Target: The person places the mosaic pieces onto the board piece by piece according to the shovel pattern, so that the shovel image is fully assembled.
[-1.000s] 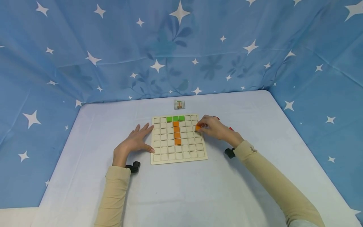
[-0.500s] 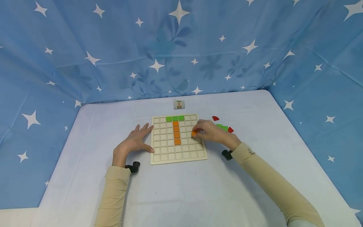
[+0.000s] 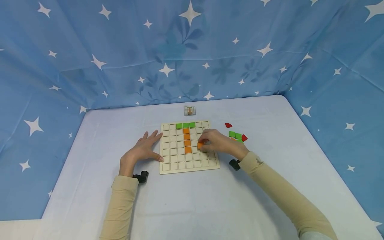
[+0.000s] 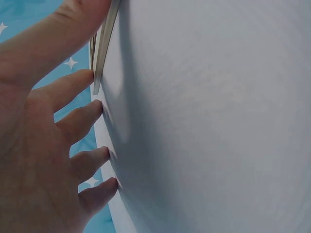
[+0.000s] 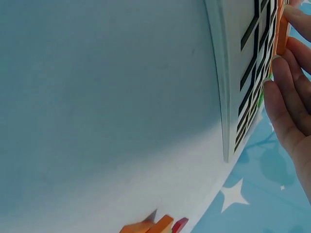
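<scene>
A pale grid board (image 3: 174,166) lies on the white table. Three green square tiles (image 3: 185,125) fill part of its top row, and a column of orange square tiles (image 3: 187,137) runs down from the middle one. Between thumb and fingertips my right hand (image 3: 217,141) pinches another orange tile (image 3: 200,145) over the board, right of that column; the right wrist view shows this orange tile (image 5: 283,31) held edge-on. With fingers spread, my left hand (image 3: 143,147) touches the board's left edge with its thumb and a fingertip.
Right of the board lie loose green tiles (image 3: 232,134), a partly hidden orange one and red quarter-round pieces (image 3: 228,125). A small pattern card (image 3: 189,111) sits behind the board. Blue star-printed cloth (image 3: 192,50) hangs around the table's back and sides.
My right hand has carried the orange tile left and toward me across the board, uncovering the loose pieces at the right. The left hand stays in place.
</scene>
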`<state>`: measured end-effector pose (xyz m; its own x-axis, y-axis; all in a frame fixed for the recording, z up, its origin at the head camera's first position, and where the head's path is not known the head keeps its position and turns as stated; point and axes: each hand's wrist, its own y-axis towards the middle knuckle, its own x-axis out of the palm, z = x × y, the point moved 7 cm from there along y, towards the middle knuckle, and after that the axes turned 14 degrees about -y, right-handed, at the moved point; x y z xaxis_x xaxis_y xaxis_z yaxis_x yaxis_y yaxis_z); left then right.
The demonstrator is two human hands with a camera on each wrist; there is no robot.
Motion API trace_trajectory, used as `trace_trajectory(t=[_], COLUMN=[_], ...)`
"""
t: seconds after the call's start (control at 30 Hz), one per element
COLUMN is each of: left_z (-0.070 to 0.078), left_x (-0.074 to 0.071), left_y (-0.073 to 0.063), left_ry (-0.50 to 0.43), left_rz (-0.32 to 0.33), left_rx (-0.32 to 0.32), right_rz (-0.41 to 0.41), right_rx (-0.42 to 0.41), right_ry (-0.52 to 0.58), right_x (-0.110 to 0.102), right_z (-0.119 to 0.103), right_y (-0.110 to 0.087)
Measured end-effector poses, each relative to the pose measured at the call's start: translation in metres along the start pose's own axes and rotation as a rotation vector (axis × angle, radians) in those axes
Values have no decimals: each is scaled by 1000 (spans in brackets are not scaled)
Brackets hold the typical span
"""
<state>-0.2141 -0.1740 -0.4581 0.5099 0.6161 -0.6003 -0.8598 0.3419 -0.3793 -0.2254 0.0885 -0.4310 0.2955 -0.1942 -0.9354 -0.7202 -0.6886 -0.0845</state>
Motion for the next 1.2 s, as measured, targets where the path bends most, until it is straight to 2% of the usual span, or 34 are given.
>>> trace_trajectory(t=[0.73,1.2], left_z=[0,-1], left_x=[-1,0], left_y=[0,0], left_ry=[-3,-4], left_rz=[-3,-3], left_rx=[12,5], right_rz=[-23,-20], right_rx=[-64,-57], right_ry=[-48,-119], right_x=[8,11], right_z=[-17,-18], right_y=[12,16])
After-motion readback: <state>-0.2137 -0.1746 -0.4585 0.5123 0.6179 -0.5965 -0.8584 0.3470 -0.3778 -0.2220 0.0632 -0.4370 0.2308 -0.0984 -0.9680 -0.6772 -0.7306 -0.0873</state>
